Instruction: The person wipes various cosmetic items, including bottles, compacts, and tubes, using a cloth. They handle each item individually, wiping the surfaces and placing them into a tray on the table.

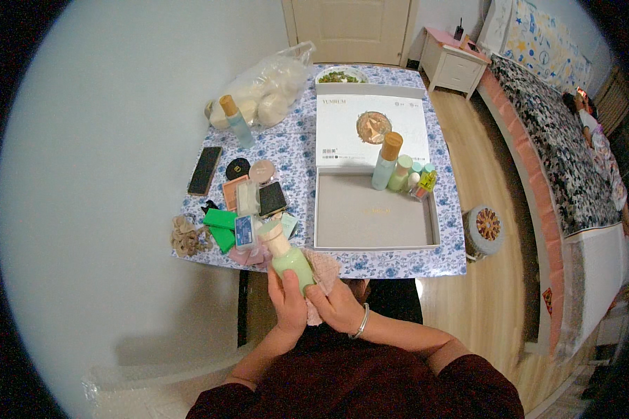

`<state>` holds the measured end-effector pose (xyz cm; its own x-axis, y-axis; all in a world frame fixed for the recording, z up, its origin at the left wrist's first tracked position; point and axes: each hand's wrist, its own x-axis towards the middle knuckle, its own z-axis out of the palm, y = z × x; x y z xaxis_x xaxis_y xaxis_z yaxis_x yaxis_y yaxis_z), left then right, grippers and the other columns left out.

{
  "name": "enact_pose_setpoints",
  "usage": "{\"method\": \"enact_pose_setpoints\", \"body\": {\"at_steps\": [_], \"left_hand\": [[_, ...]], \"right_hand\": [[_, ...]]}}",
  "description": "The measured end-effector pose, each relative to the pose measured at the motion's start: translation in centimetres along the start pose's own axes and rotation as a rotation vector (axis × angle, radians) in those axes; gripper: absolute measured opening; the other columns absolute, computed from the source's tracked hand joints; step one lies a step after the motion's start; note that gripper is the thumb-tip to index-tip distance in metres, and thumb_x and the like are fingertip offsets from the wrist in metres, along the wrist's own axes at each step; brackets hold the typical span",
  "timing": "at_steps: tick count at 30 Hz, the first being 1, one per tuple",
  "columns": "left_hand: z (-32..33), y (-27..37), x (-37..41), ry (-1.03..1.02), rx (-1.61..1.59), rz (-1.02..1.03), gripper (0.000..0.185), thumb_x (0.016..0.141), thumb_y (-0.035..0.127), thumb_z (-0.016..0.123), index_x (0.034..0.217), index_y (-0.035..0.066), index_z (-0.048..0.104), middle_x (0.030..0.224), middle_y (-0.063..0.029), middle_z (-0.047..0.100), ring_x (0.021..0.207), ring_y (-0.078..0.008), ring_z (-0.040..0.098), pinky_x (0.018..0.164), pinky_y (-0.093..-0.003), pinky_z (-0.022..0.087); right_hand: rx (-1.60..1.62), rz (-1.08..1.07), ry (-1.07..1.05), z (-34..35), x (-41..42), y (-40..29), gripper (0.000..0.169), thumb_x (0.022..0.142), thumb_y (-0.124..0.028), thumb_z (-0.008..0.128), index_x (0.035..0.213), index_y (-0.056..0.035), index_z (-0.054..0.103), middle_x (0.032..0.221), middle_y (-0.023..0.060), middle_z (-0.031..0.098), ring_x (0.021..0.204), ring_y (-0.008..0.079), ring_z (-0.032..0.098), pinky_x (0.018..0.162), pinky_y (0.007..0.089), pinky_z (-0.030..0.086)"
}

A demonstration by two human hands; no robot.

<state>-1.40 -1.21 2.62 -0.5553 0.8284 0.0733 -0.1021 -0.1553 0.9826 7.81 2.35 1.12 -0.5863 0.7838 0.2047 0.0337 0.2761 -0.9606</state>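
My left hand (pixel 288 304) grips the lower part of a pale green cosmetic bottle (pixel 292 263), which tilts up to the left at the table's front edge. My right hand (pixel 339 308) holds a pink cloth (pixel 322 269) against the bottle's right side. A bracelet is on the right wrist. Just beyond the bottle lie a blue-labelled small case (pixel 245 232), green boxes (pixel 220 220) and a black square compact (pixel 272 199). To the right, an open white box (pixel 377 245) has a blue bottle with a wooden cap (pixel 385 165) and several smaller bottles at its inner right side.
A plastic bag of round pale items (pixel 272 99), another blue bottle (pixel 237 123), a phone (pixel 205 171) and a bowl of food (pixel 340 76) are on the table. A scrunchie (pixel 186 238) lies at the left edge. A stool (pixel 483 230) stands right; a person (pixel 603 152) lies on the bed.
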Motion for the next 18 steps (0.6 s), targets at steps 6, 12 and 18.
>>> {"method": "enact_pose_setpoints", "body": {"at_steps": [6,12,18], "left_hand": [[-0.3,-1.5,-0.4,-0.012,0.218,0.463,0.06,0.077,0.043,0.049,0.108,-0.005,0.032,0.093,-0.0116,0.046,0.084,-0.0186,0.046,0.074,-0.0313,0.038],[-0.7,-3.3,-0.7,-0.142,0.295,0.53,0.071,0.07,0.049,0.056,0.108,-0.006,0.031,0.092,-0.0152,0.048,0.083,-0.0232,0.05,0.073,-0.0333,0.039],[-0.4,-3.6,-0.7,-0.163,0.258,0.549,0.07,0.072,0.045,0.055,0.11,-0.006,0.028,0.095,-0.0157,0.046,0.085,-0.0234,0.048,0.075,-0.034,0.037]], "right_hand": [[0.375,0.347,-0.021,0.0,0.2,-0.2,0.047,0.086,-0.037,0.026,0.106,0.002,0.044,0.096,0.0204,0.051,0.09,0.0289,0.05,0.081,0.0316,0.036],[0.321,0.364,-0.022,-0.8,0.3,1.3,0.049,0.087,-0.039,0.024,0.094,0.001,0.05,0.082,0.0182,0.054,0.078,0.0241,0.052,0.075,0.0322,0.038],[0.092,0.273,0.031,-0.9,0.0,3.4,0.042,0.086,-0.035,0.03,0.083,0.0003,0.052,0.069,0.0192,0.054,0.068,0.0303,0.053,0.066,0.0366,0.042]]}}
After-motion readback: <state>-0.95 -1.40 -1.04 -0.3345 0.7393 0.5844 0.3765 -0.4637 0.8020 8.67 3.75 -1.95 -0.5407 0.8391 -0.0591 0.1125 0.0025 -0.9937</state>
